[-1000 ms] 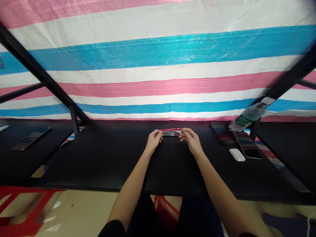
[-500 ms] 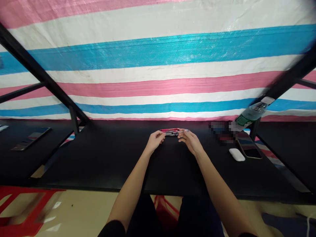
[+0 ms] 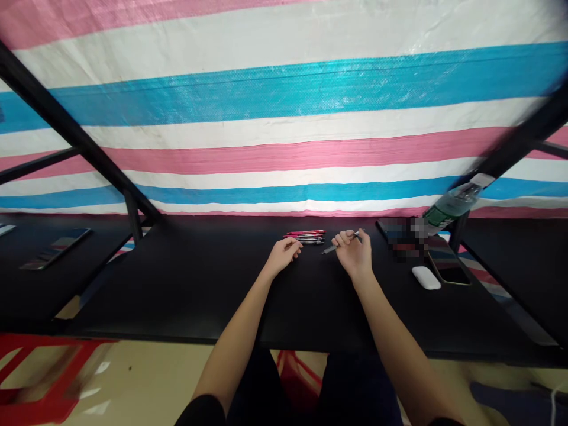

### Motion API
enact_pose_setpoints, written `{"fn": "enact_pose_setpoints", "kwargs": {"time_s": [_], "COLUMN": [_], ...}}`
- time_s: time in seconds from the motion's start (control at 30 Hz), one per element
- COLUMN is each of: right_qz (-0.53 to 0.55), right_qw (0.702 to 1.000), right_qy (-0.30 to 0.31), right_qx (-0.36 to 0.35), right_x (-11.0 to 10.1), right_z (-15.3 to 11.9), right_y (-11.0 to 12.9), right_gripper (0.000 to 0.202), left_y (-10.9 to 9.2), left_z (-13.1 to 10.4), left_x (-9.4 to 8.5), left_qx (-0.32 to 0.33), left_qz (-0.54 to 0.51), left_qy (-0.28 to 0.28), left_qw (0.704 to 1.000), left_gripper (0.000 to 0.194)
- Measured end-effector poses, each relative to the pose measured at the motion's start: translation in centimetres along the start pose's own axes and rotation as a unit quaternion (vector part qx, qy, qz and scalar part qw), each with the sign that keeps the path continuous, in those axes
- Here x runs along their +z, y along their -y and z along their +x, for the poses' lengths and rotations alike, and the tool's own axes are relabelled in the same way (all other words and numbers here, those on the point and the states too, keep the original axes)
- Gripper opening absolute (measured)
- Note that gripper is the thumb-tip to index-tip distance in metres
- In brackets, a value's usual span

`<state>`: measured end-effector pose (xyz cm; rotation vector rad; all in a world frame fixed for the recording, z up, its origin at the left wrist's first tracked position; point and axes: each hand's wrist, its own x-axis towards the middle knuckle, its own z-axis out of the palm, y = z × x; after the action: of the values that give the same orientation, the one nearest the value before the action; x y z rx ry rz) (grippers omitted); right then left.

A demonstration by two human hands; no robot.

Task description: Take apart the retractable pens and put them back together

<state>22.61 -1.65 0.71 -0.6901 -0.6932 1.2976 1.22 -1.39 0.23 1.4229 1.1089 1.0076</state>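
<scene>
Several red and dark pens [image 3: 310, 237] lie side by side on the black table [image 3: 195, 278], pointing left and right. My left hand [image 3: 285, 254] rests at their left end with its fingers curled; whether it grips a pen there is too small to tell. To the right of the pens, my right hand [image 3: 354, 251] is turned palm up and closed around a single grey pen [image 3: 329, 249]. The tip of that pen sticks out to the left of the fingers, and its other end shows near the thumb.
At the right stand a tilted water bottle [image 3: 452, 206], a phone [image 3: 449, 264], a white case [image 3: 426, 277] and a blurred-out item [image 3: 406, 236]. Another phone [image 3: 57, 248] lies at far left. Black metal bars [image 3: 84, 139] slope on both sides before a striped sheet [image 3: 284, 94].
My right hand has moved right, away from the pens, and turned over with one pen in it. My left hand has stayed almost in place beside the other pens.
</scene>
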Motion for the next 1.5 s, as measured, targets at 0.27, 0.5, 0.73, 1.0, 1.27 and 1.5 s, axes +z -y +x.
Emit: {"fn": "enact_pose_setpoints", "kwargs": {"time_s": [0.27,0.5,0.73,1.0,1.27,1.5], "right_qz": [-0.022,0.054,0.063,0.084,-0.021,-0.171], "right_qw": [0.998,0.996,0.996,0.996,0.997,0.98], "right_qy": [0.026,0.016,0.016,0.028,0.073,0.101], "right_qx": [-0.058,-0.063,-0.055,-0.031,0.021,0.036], "right_x": [-0.1,-0.3,-0.5,0.2,1.8,2.0], "right_z": [-0.8,-0.6,-0.5,-0.6,-1.0,-1.2], "right_y": [0.9,0.9,0.8,0.5,-1.2,-3.5], "right_gripper": [0.063,0.061,0.065,0.06,0.053,0.055], "left_y": [-0.1,0.1,0.0,0.4,0.1,-0.1], "left_z": [0.0,0.0,0.0,0.3,-0.4,-1.2], "left_x": [0.0,0.0,-0.1,-0.2,1.2,1.8], "left_qx": [-0.001,-0.002,-0.004,0.011,0.115,0.193], "left_qz": [0.01,0.015,0.016,0.05,0.11,0.207], "left_qy": [-0.002,-0.001,0.002,-0.015,-0.015,0.077], "left_qw": [1.0,1.0,1.0,0.999,0.987,0.956], "left_gripper": [0.025,0.024,0.024,0.022,0.025,0.021]}}
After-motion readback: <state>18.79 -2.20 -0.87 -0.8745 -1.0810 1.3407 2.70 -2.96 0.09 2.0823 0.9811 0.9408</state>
